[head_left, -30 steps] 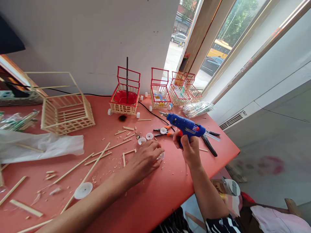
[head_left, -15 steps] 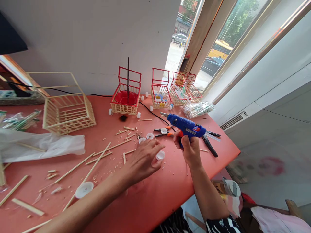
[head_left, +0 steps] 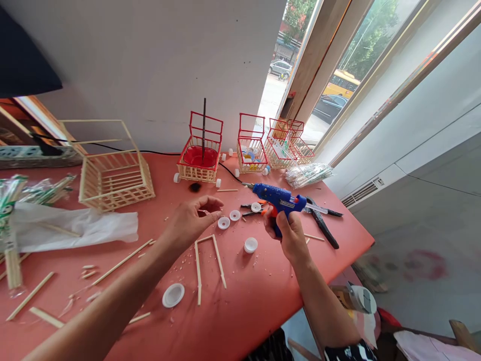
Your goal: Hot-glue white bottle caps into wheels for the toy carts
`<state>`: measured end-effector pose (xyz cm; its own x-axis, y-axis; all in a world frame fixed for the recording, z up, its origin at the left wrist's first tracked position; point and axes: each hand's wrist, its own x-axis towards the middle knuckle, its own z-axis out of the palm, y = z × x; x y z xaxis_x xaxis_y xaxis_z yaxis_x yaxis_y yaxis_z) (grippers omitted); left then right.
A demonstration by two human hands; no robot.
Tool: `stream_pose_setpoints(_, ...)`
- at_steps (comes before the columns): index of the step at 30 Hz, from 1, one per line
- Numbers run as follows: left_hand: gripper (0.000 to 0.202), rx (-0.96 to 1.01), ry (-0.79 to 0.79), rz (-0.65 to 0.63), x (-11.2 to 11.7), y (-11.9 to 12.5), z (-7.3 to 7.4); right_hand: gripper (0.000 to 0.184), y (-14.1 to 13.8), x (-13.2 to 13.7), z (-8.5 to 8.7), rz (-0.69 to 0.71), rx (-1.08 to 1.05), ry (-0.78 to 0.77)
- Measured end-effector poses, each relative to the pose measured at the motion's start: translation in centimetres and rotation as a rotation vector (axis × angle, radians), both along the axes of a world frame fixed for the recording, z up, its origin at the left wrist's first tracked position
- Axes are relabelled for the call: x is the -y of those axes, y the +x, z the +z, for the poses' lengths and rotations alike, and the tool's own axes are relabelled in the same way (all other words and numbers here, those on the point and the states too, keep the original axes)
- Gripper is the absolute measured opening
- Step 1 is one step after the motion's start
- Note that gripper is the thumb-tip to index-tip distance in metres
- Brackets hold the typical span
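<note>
My right hand (head_left: 287,230) grips a blue hot glue gun (head_left: 280,198) by its handle, fingers wrapped near the trigger. Its nozzle points left, and a clear glue stick (head_left: 313,206) sticks out of the back. My left hand (head_left: 193,215) hovers over the table with curled fingers, thumb and fingertips apart, and nothing visible between them. Close to its fingertips lie a white cap (head_left: 223,223) and another white cap (head_left: 235,215). A small white piece of stacked caps (head_left: 251,245) stands between my hands. Below my left hand is a U-shaped frame of wooden sticks (head_left: 198,265).
A larger white cap (head_left: 173,295), loose sticks (head_left: 122,261) and crumbs lie about the red table (head_left: 263,296). Black-handled pliers (head_left: 321,225) lie right of the glue gun. Along the wall stand a plain stick basket (head_left: 116,183) and a red-trimmed cart (head_left: 199,160) with a dark rod.
My left hand has moved left and back from beside the stacked caps, uncovering the stick frame. The glue gun has shifted slightly left in my right hand's grip. The view has turned a little.
</note>
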<state>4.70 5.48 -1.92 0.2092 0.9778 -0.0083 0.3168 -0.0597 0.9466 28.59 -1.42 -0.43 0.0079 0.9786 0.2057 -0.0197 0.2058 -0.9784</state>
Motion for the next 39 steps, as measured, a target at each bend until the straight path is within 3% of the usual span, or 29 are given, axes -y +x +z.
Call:
stream_pose_setpoints(4,0.043,0.239,-0.099,0.097,0.2,0.1,0.0,0.055,-0.2,0.0,0.0,0.002,0.021,-0.009)
stream_pose_setpoints(8,0.043,0.475,-0.181,0.109,1.0,0.4,0.8,0.055,-0.2,-0.1,-0.2,-0.015,0.07,0.022)
stream_pose_setpoints(12,0.042,0.512,-0.22,0.07,1.4,0.4,1.8,0.056,0.0,-0.3,-0.9,-0.038,0.168,0.067)
stream_pose_setpoints(15,0.038,0.286,-0.132,0.034,1.0,-0.2,1.4,0.054,0.2,-0.4,-1.3,-0.064,0.213,0.098)
stream_pose_setpoints(20,0.025,-0.226,0.206,-0.082,0.2,-0.9,-1.0,0.049,0.6,-0.4,-1.5,-0.084,0.213,0.109)
stream_pose_setpoints(25,0.031,-0.514,0.4,-0.171,0.4,-0.3,-3.2,0.054,0.7,-0.5,-1.6,-0.075,0.244,0.11)
stream_pose_setpoints(31,0.017,-0.665,0.468,-0.214,1.0,0.9,-3.5,0.051,0.6,-0.4,-1.4,-0.052,0.244,0.104)
stream_pose_setpoints(34,0.011,-0.601,0.474,-0.188,1.0,0.9,-3.0,0.052,0.6,-0.4,-1.4,-0.05,0.25,0.1)
stream_pose_setpoints(36,0.012,-0.446,0.406,-0.156,0.7,0.7,-2.6,0.053,0.6,-0.4,-1.4,-0.046,0.256,0.091)
stream_pose_setpoints(39,0.021,-0.043,0.062,-0.119,0.1,0.0,-1.7,0.053,0.6,-0.3,-1.5,-0.047,0.245,0.088)
